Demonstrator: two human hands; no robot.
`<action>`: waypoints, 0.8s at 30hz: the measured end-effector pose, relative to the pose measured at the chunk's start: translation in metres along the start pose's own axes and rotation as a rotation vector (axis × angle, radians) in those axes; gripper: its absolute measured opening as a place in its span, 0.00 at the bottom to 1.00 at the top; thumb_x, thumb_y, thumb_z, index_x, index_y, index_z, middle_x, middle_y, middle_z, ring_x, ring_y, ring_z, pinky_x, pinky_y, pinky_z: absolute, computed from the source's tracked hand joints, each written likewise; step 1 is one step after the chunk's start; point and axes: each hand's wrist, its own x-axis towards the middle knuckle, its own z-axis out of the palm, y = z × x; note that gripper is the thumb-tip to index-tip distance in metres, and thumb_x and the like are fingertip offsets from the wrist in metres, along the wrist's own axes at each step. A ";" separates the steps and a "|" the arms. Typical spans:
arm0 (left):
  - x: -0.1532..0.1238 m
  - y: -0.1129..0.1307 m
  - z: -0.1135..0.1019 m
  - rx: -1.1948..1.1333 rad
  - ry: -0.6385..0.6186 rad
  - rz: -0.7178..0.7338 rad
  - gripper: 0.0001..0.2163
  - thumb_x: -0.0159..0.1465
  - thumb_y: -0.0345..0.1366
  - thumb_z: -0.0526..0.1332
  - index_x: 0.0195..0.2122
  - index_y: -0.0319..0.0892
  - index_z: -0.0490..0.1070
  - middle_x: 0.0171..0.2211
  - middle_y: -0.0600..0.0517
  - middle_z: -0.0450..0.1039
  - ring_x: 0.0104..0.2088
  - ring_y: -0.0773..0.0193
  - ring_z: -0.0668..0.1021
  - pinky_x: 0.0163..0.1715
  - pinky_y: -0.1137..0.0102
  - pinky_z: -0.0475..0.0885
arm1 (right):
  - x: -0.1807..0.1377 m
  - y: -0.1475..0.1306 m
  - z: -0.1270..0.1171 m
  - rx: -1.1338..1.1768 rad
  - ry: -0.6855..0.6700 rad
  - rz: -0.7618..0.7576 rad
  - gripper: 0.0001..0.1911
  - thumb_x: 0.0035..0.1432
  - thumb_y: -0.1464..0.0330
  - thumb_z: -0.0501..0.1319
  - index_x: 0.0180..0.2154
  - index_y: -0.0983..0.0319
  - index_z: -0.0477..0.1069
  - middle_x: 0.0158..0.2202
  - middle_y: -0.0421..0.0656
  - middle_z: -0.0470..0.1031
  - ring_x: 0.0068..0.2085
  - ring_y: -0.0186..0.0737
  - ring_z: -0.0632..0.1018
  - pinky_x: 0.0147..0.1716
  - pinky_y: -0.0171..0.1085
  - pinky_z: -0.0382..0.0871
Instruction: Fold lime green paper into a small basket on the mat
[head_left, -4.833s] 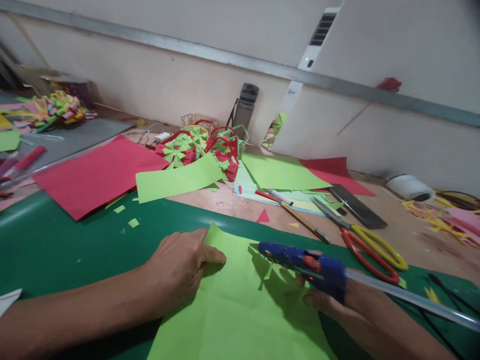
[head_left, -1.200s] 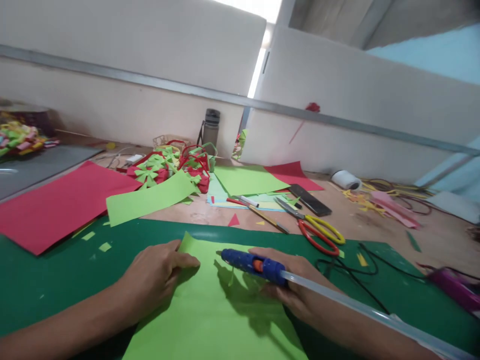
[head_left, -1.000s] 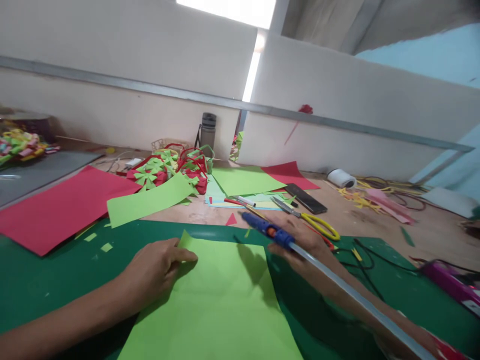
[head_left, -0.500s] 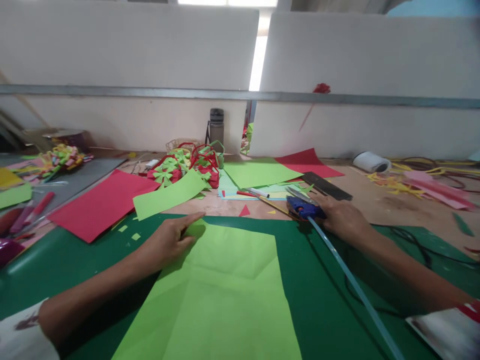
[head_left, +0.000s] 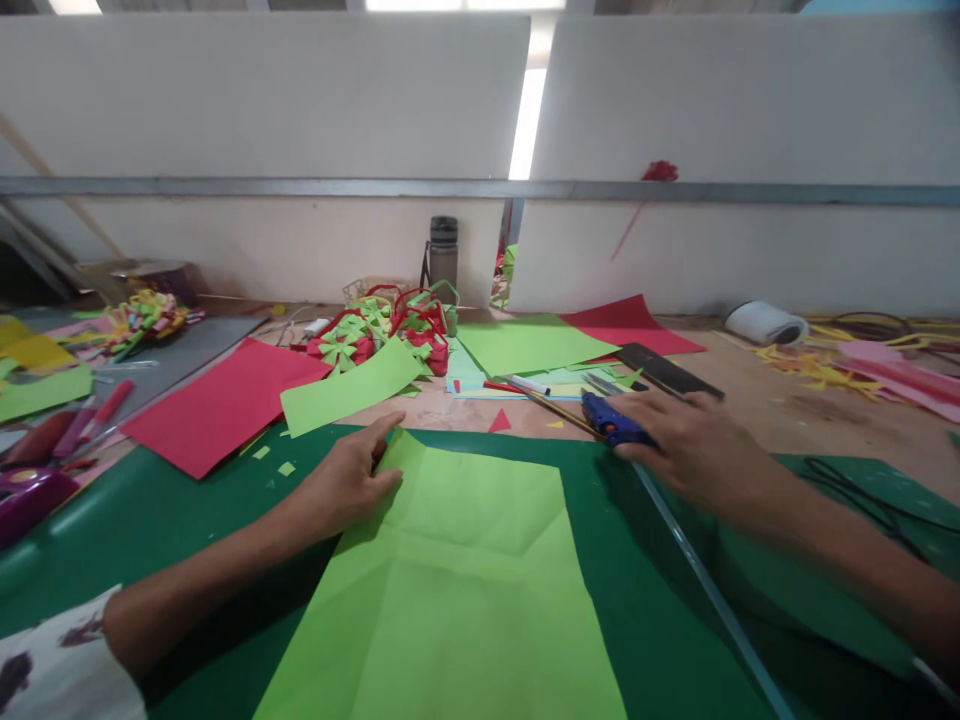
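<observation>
A large creased sheet of light green paper (head_left: 465, 560) lies on the green mat (head_left: 660, 620) in front of me. At its far left corner is my left hand (head_left: 352, 475), with index finger and thumb stretched out and apart, resting by the paper's edge. My right hand (head_left: 686, 440), a little blurred, grips a blue glue gun (head_left: 616, 420) to the right of the sheet. A long clear glue stick (head_left: 697, 565) runs back from the gun towards me. The gun's tip lies near a pair of scissors (head_left: 600, 384), partly hidden.
Beyond the mat lie red paper (head_left: 225, 405), green strips (head_left: 352, 385), a white marker (head_left: 529, 384) and a dark flat bar (head_left: 667, 370). Small red and green paper baskets (head_left: 390, 330) stand before a water bottle (head_left: 443, 250). A purple tool (head_left: 34, 500) is far left; a black cord (head_left: 862, 495) is right.
The view has shifted slightly, so things sit further right. My right hand has moved more over the glue gun, with the thumb now under it, and the glue stick has swung a little.
</observation>
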 end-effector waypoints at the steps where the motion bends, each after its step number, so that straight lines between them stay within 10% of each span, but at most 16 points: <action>1: -0.001 0.001 -0.001 -0.019 0.002 -0.012 0.33 0.54 0.35 0.55 0.63 0.33 0.53 0.21 0.60 0.55 0.22 0.68 0.61 0.22 0.73 0.56 | -0.002 -0.021 -0.004 0.067 -0.046 -0.080 0.23 0.58 0.62 0.56 0.54 0.63 0.66 0.54 0.55 0.69 0.54 0.63 0.69 0.52 0.63 0.59; 7: -0.004 0.006 -0.003 -0.217 -0.006 -0.074 0.35 0.55 0.36 0.57 0.64 0.33 0.49 0.21 0.59 0.59 0.20 0.69 0.60 0.20 0.75 0.56 | -0.006 -0.121 -0.005 0.401 -0.390 -0.505 0.34 0.58 0.57 0.60 0.61 0.65 0.58 0.63 0.54 0.56 0.62 0.56 0.59 0.58 0.57 0.54; 12: -0.008 0.006 -0.006 -0.364 -0.014 -0.129 0.31 0.59 0.42 0.56 0.62 0.33 0.52 0.18 0.62 0.53 0.18 0.70 0.59 0.17 0.76 0.53 | 0.006 -0.136 0.003 0.516 -0.485 -0.610 0.39 0.58 0.48 0.54 0.63 0.65 0.53 0.65 0.54 0.51 0.65 0.54 0.51 0.61 0.58 0.45; 17: -0.018 0.006 -0.013 -0.742 -0.039 -0.310 0.23 0.62 0.42 0.56 0.55 0.37 0.59 0.26 0.54 0.68 0.21 0.68 0.70 0.21 0.74 0.66 | 0.010 -0.135 0.012 0.591 -0.509 -0.598 0.38 0.59 0.49 0.53 0.62 0.65 0.54 0.65 0.54 0.50 0.65 0.54 0.50 0.61 0.57 0.40; 24: -0.017 -0.011 -0.008 -0.260 -0.024 0.192 0.10 0.65 0.34 0.54 0.40 0.41 0.75 0.38 0.48 0.77 0.38 0.59 0.78 0.38 0.67 0.72 | 0.010 -0.130 0.016 0.675 -0.546 -0.578 0.39 0.58 0.51 0.56 0.63 0.66 0.52 0.66 0.54 0.48 0.66 0.52 0.47 0.63 0.54 0.37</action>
